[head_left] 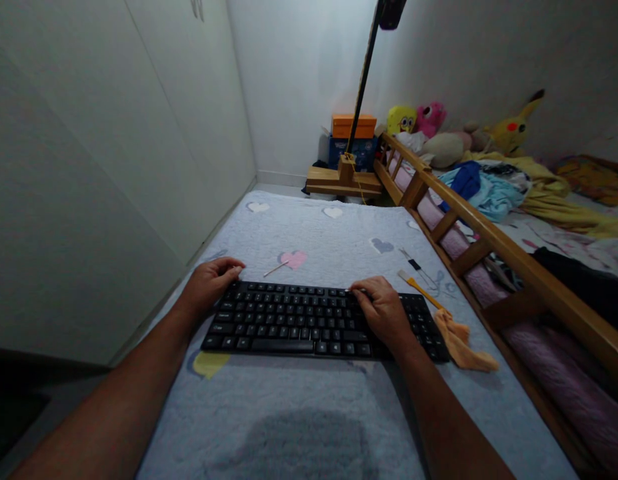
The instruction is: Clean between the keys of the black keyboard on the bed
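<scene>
A black keyboard (pixel 289 317) lies flat on a light blue bedspread with heart patterns. My left hand (pixel 211 283) rests at its far left corner, with thumb and fingers drawn together; anything between them is hidden. Over the right part of the keys, my right hand (pixel 383 310) is closed in a pinch, its fingertips at the top row near the back edge. What it pinches is too small to make out. Behind the keyboard lies a cotton swab (pixel 276 269). A brush with a yellow handle (pixel 423 292) and a crumpled orange cloth (pixel 463 343) lie to the right.
A thin wire-like tool with a black middle (pixel 414 264) lies beyond the brush. Along the right runs a wooden bed rail (pixel 459 203), with clothes and plush toys past it. A wooden stand (pixel 345 177) with a dark pole rises behind. White cabinet doors (pixel 139 133) stand left.
</scene>
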Demonstrator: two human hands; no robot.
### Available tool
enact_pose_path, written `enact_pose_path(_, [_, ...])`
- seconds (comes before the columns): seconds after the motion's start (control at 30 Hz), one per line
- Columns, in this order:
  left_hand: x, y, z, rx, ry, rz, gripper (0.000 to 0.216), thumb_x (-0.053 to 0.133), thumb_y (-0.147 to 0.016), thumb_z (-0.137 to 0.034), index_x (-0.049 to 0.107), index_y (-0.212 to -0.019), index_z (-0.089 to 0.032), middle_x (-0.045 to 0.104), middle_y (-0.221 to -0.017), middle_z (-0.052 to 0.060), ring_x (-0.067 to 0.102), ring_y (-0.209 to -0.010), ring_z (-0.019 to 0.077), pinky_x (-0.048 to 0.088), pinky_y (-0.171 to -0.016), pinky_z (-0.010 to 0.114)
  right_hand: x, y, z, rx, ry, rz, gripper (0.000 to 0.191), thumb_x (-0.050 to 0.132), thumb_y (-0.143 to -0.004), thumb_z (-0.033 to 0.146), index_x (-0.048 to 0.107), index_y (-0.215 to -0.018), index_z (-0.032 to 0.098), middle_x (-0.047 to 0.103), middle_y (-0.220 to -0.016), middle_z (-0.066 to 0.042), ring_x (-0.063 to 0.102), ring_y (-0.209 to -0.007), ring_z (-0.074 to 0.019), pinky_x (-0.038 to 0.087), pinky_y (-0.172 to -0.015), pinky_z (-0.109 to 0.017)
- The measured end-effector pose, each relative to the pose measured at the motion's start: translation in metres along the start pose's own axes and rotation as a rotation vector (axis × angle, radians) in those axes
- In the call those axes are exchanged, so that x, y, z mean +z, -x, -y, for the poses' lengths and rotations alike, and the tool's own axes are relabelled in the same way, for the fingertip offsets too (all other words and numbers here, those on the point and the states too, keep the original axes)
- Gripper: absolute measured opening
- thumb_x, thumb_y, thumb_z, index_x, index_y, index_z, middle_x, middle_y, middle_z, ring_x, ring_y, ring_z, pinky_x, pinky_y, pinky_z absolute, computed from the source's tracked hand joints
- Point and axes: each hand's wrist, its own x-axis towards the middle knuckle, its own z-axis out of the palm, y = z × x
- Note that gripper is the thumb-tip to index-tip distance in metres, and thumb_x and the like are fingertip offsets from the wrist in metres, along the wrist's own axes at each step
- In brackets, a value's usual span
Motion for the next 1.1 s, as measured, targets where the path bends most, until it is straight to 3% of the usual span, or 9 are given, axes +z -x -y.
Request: enact_pose_path(1.1, [0.0000, 0.0012, 0.0011, 0.003, 0.015, 0.007, 0.035, 0.068, -0.067, -0.048, 0.071, -0.086, -0.018, 0.063, -0.068, 0.000, 0.053, -0.061, 0.0156, 0.040, -0.058, 0.027, -0.0002, 0.0001, 0.0046, 0.008, 0.063, 0.005, 0.018, 0.054, -0.092, 0.020, 0.070, -0.084, 0.022, 0.074, -0.087, -0.006, 0.062, -0.089, -0.0239, 0.045, -0.085, -0.040])
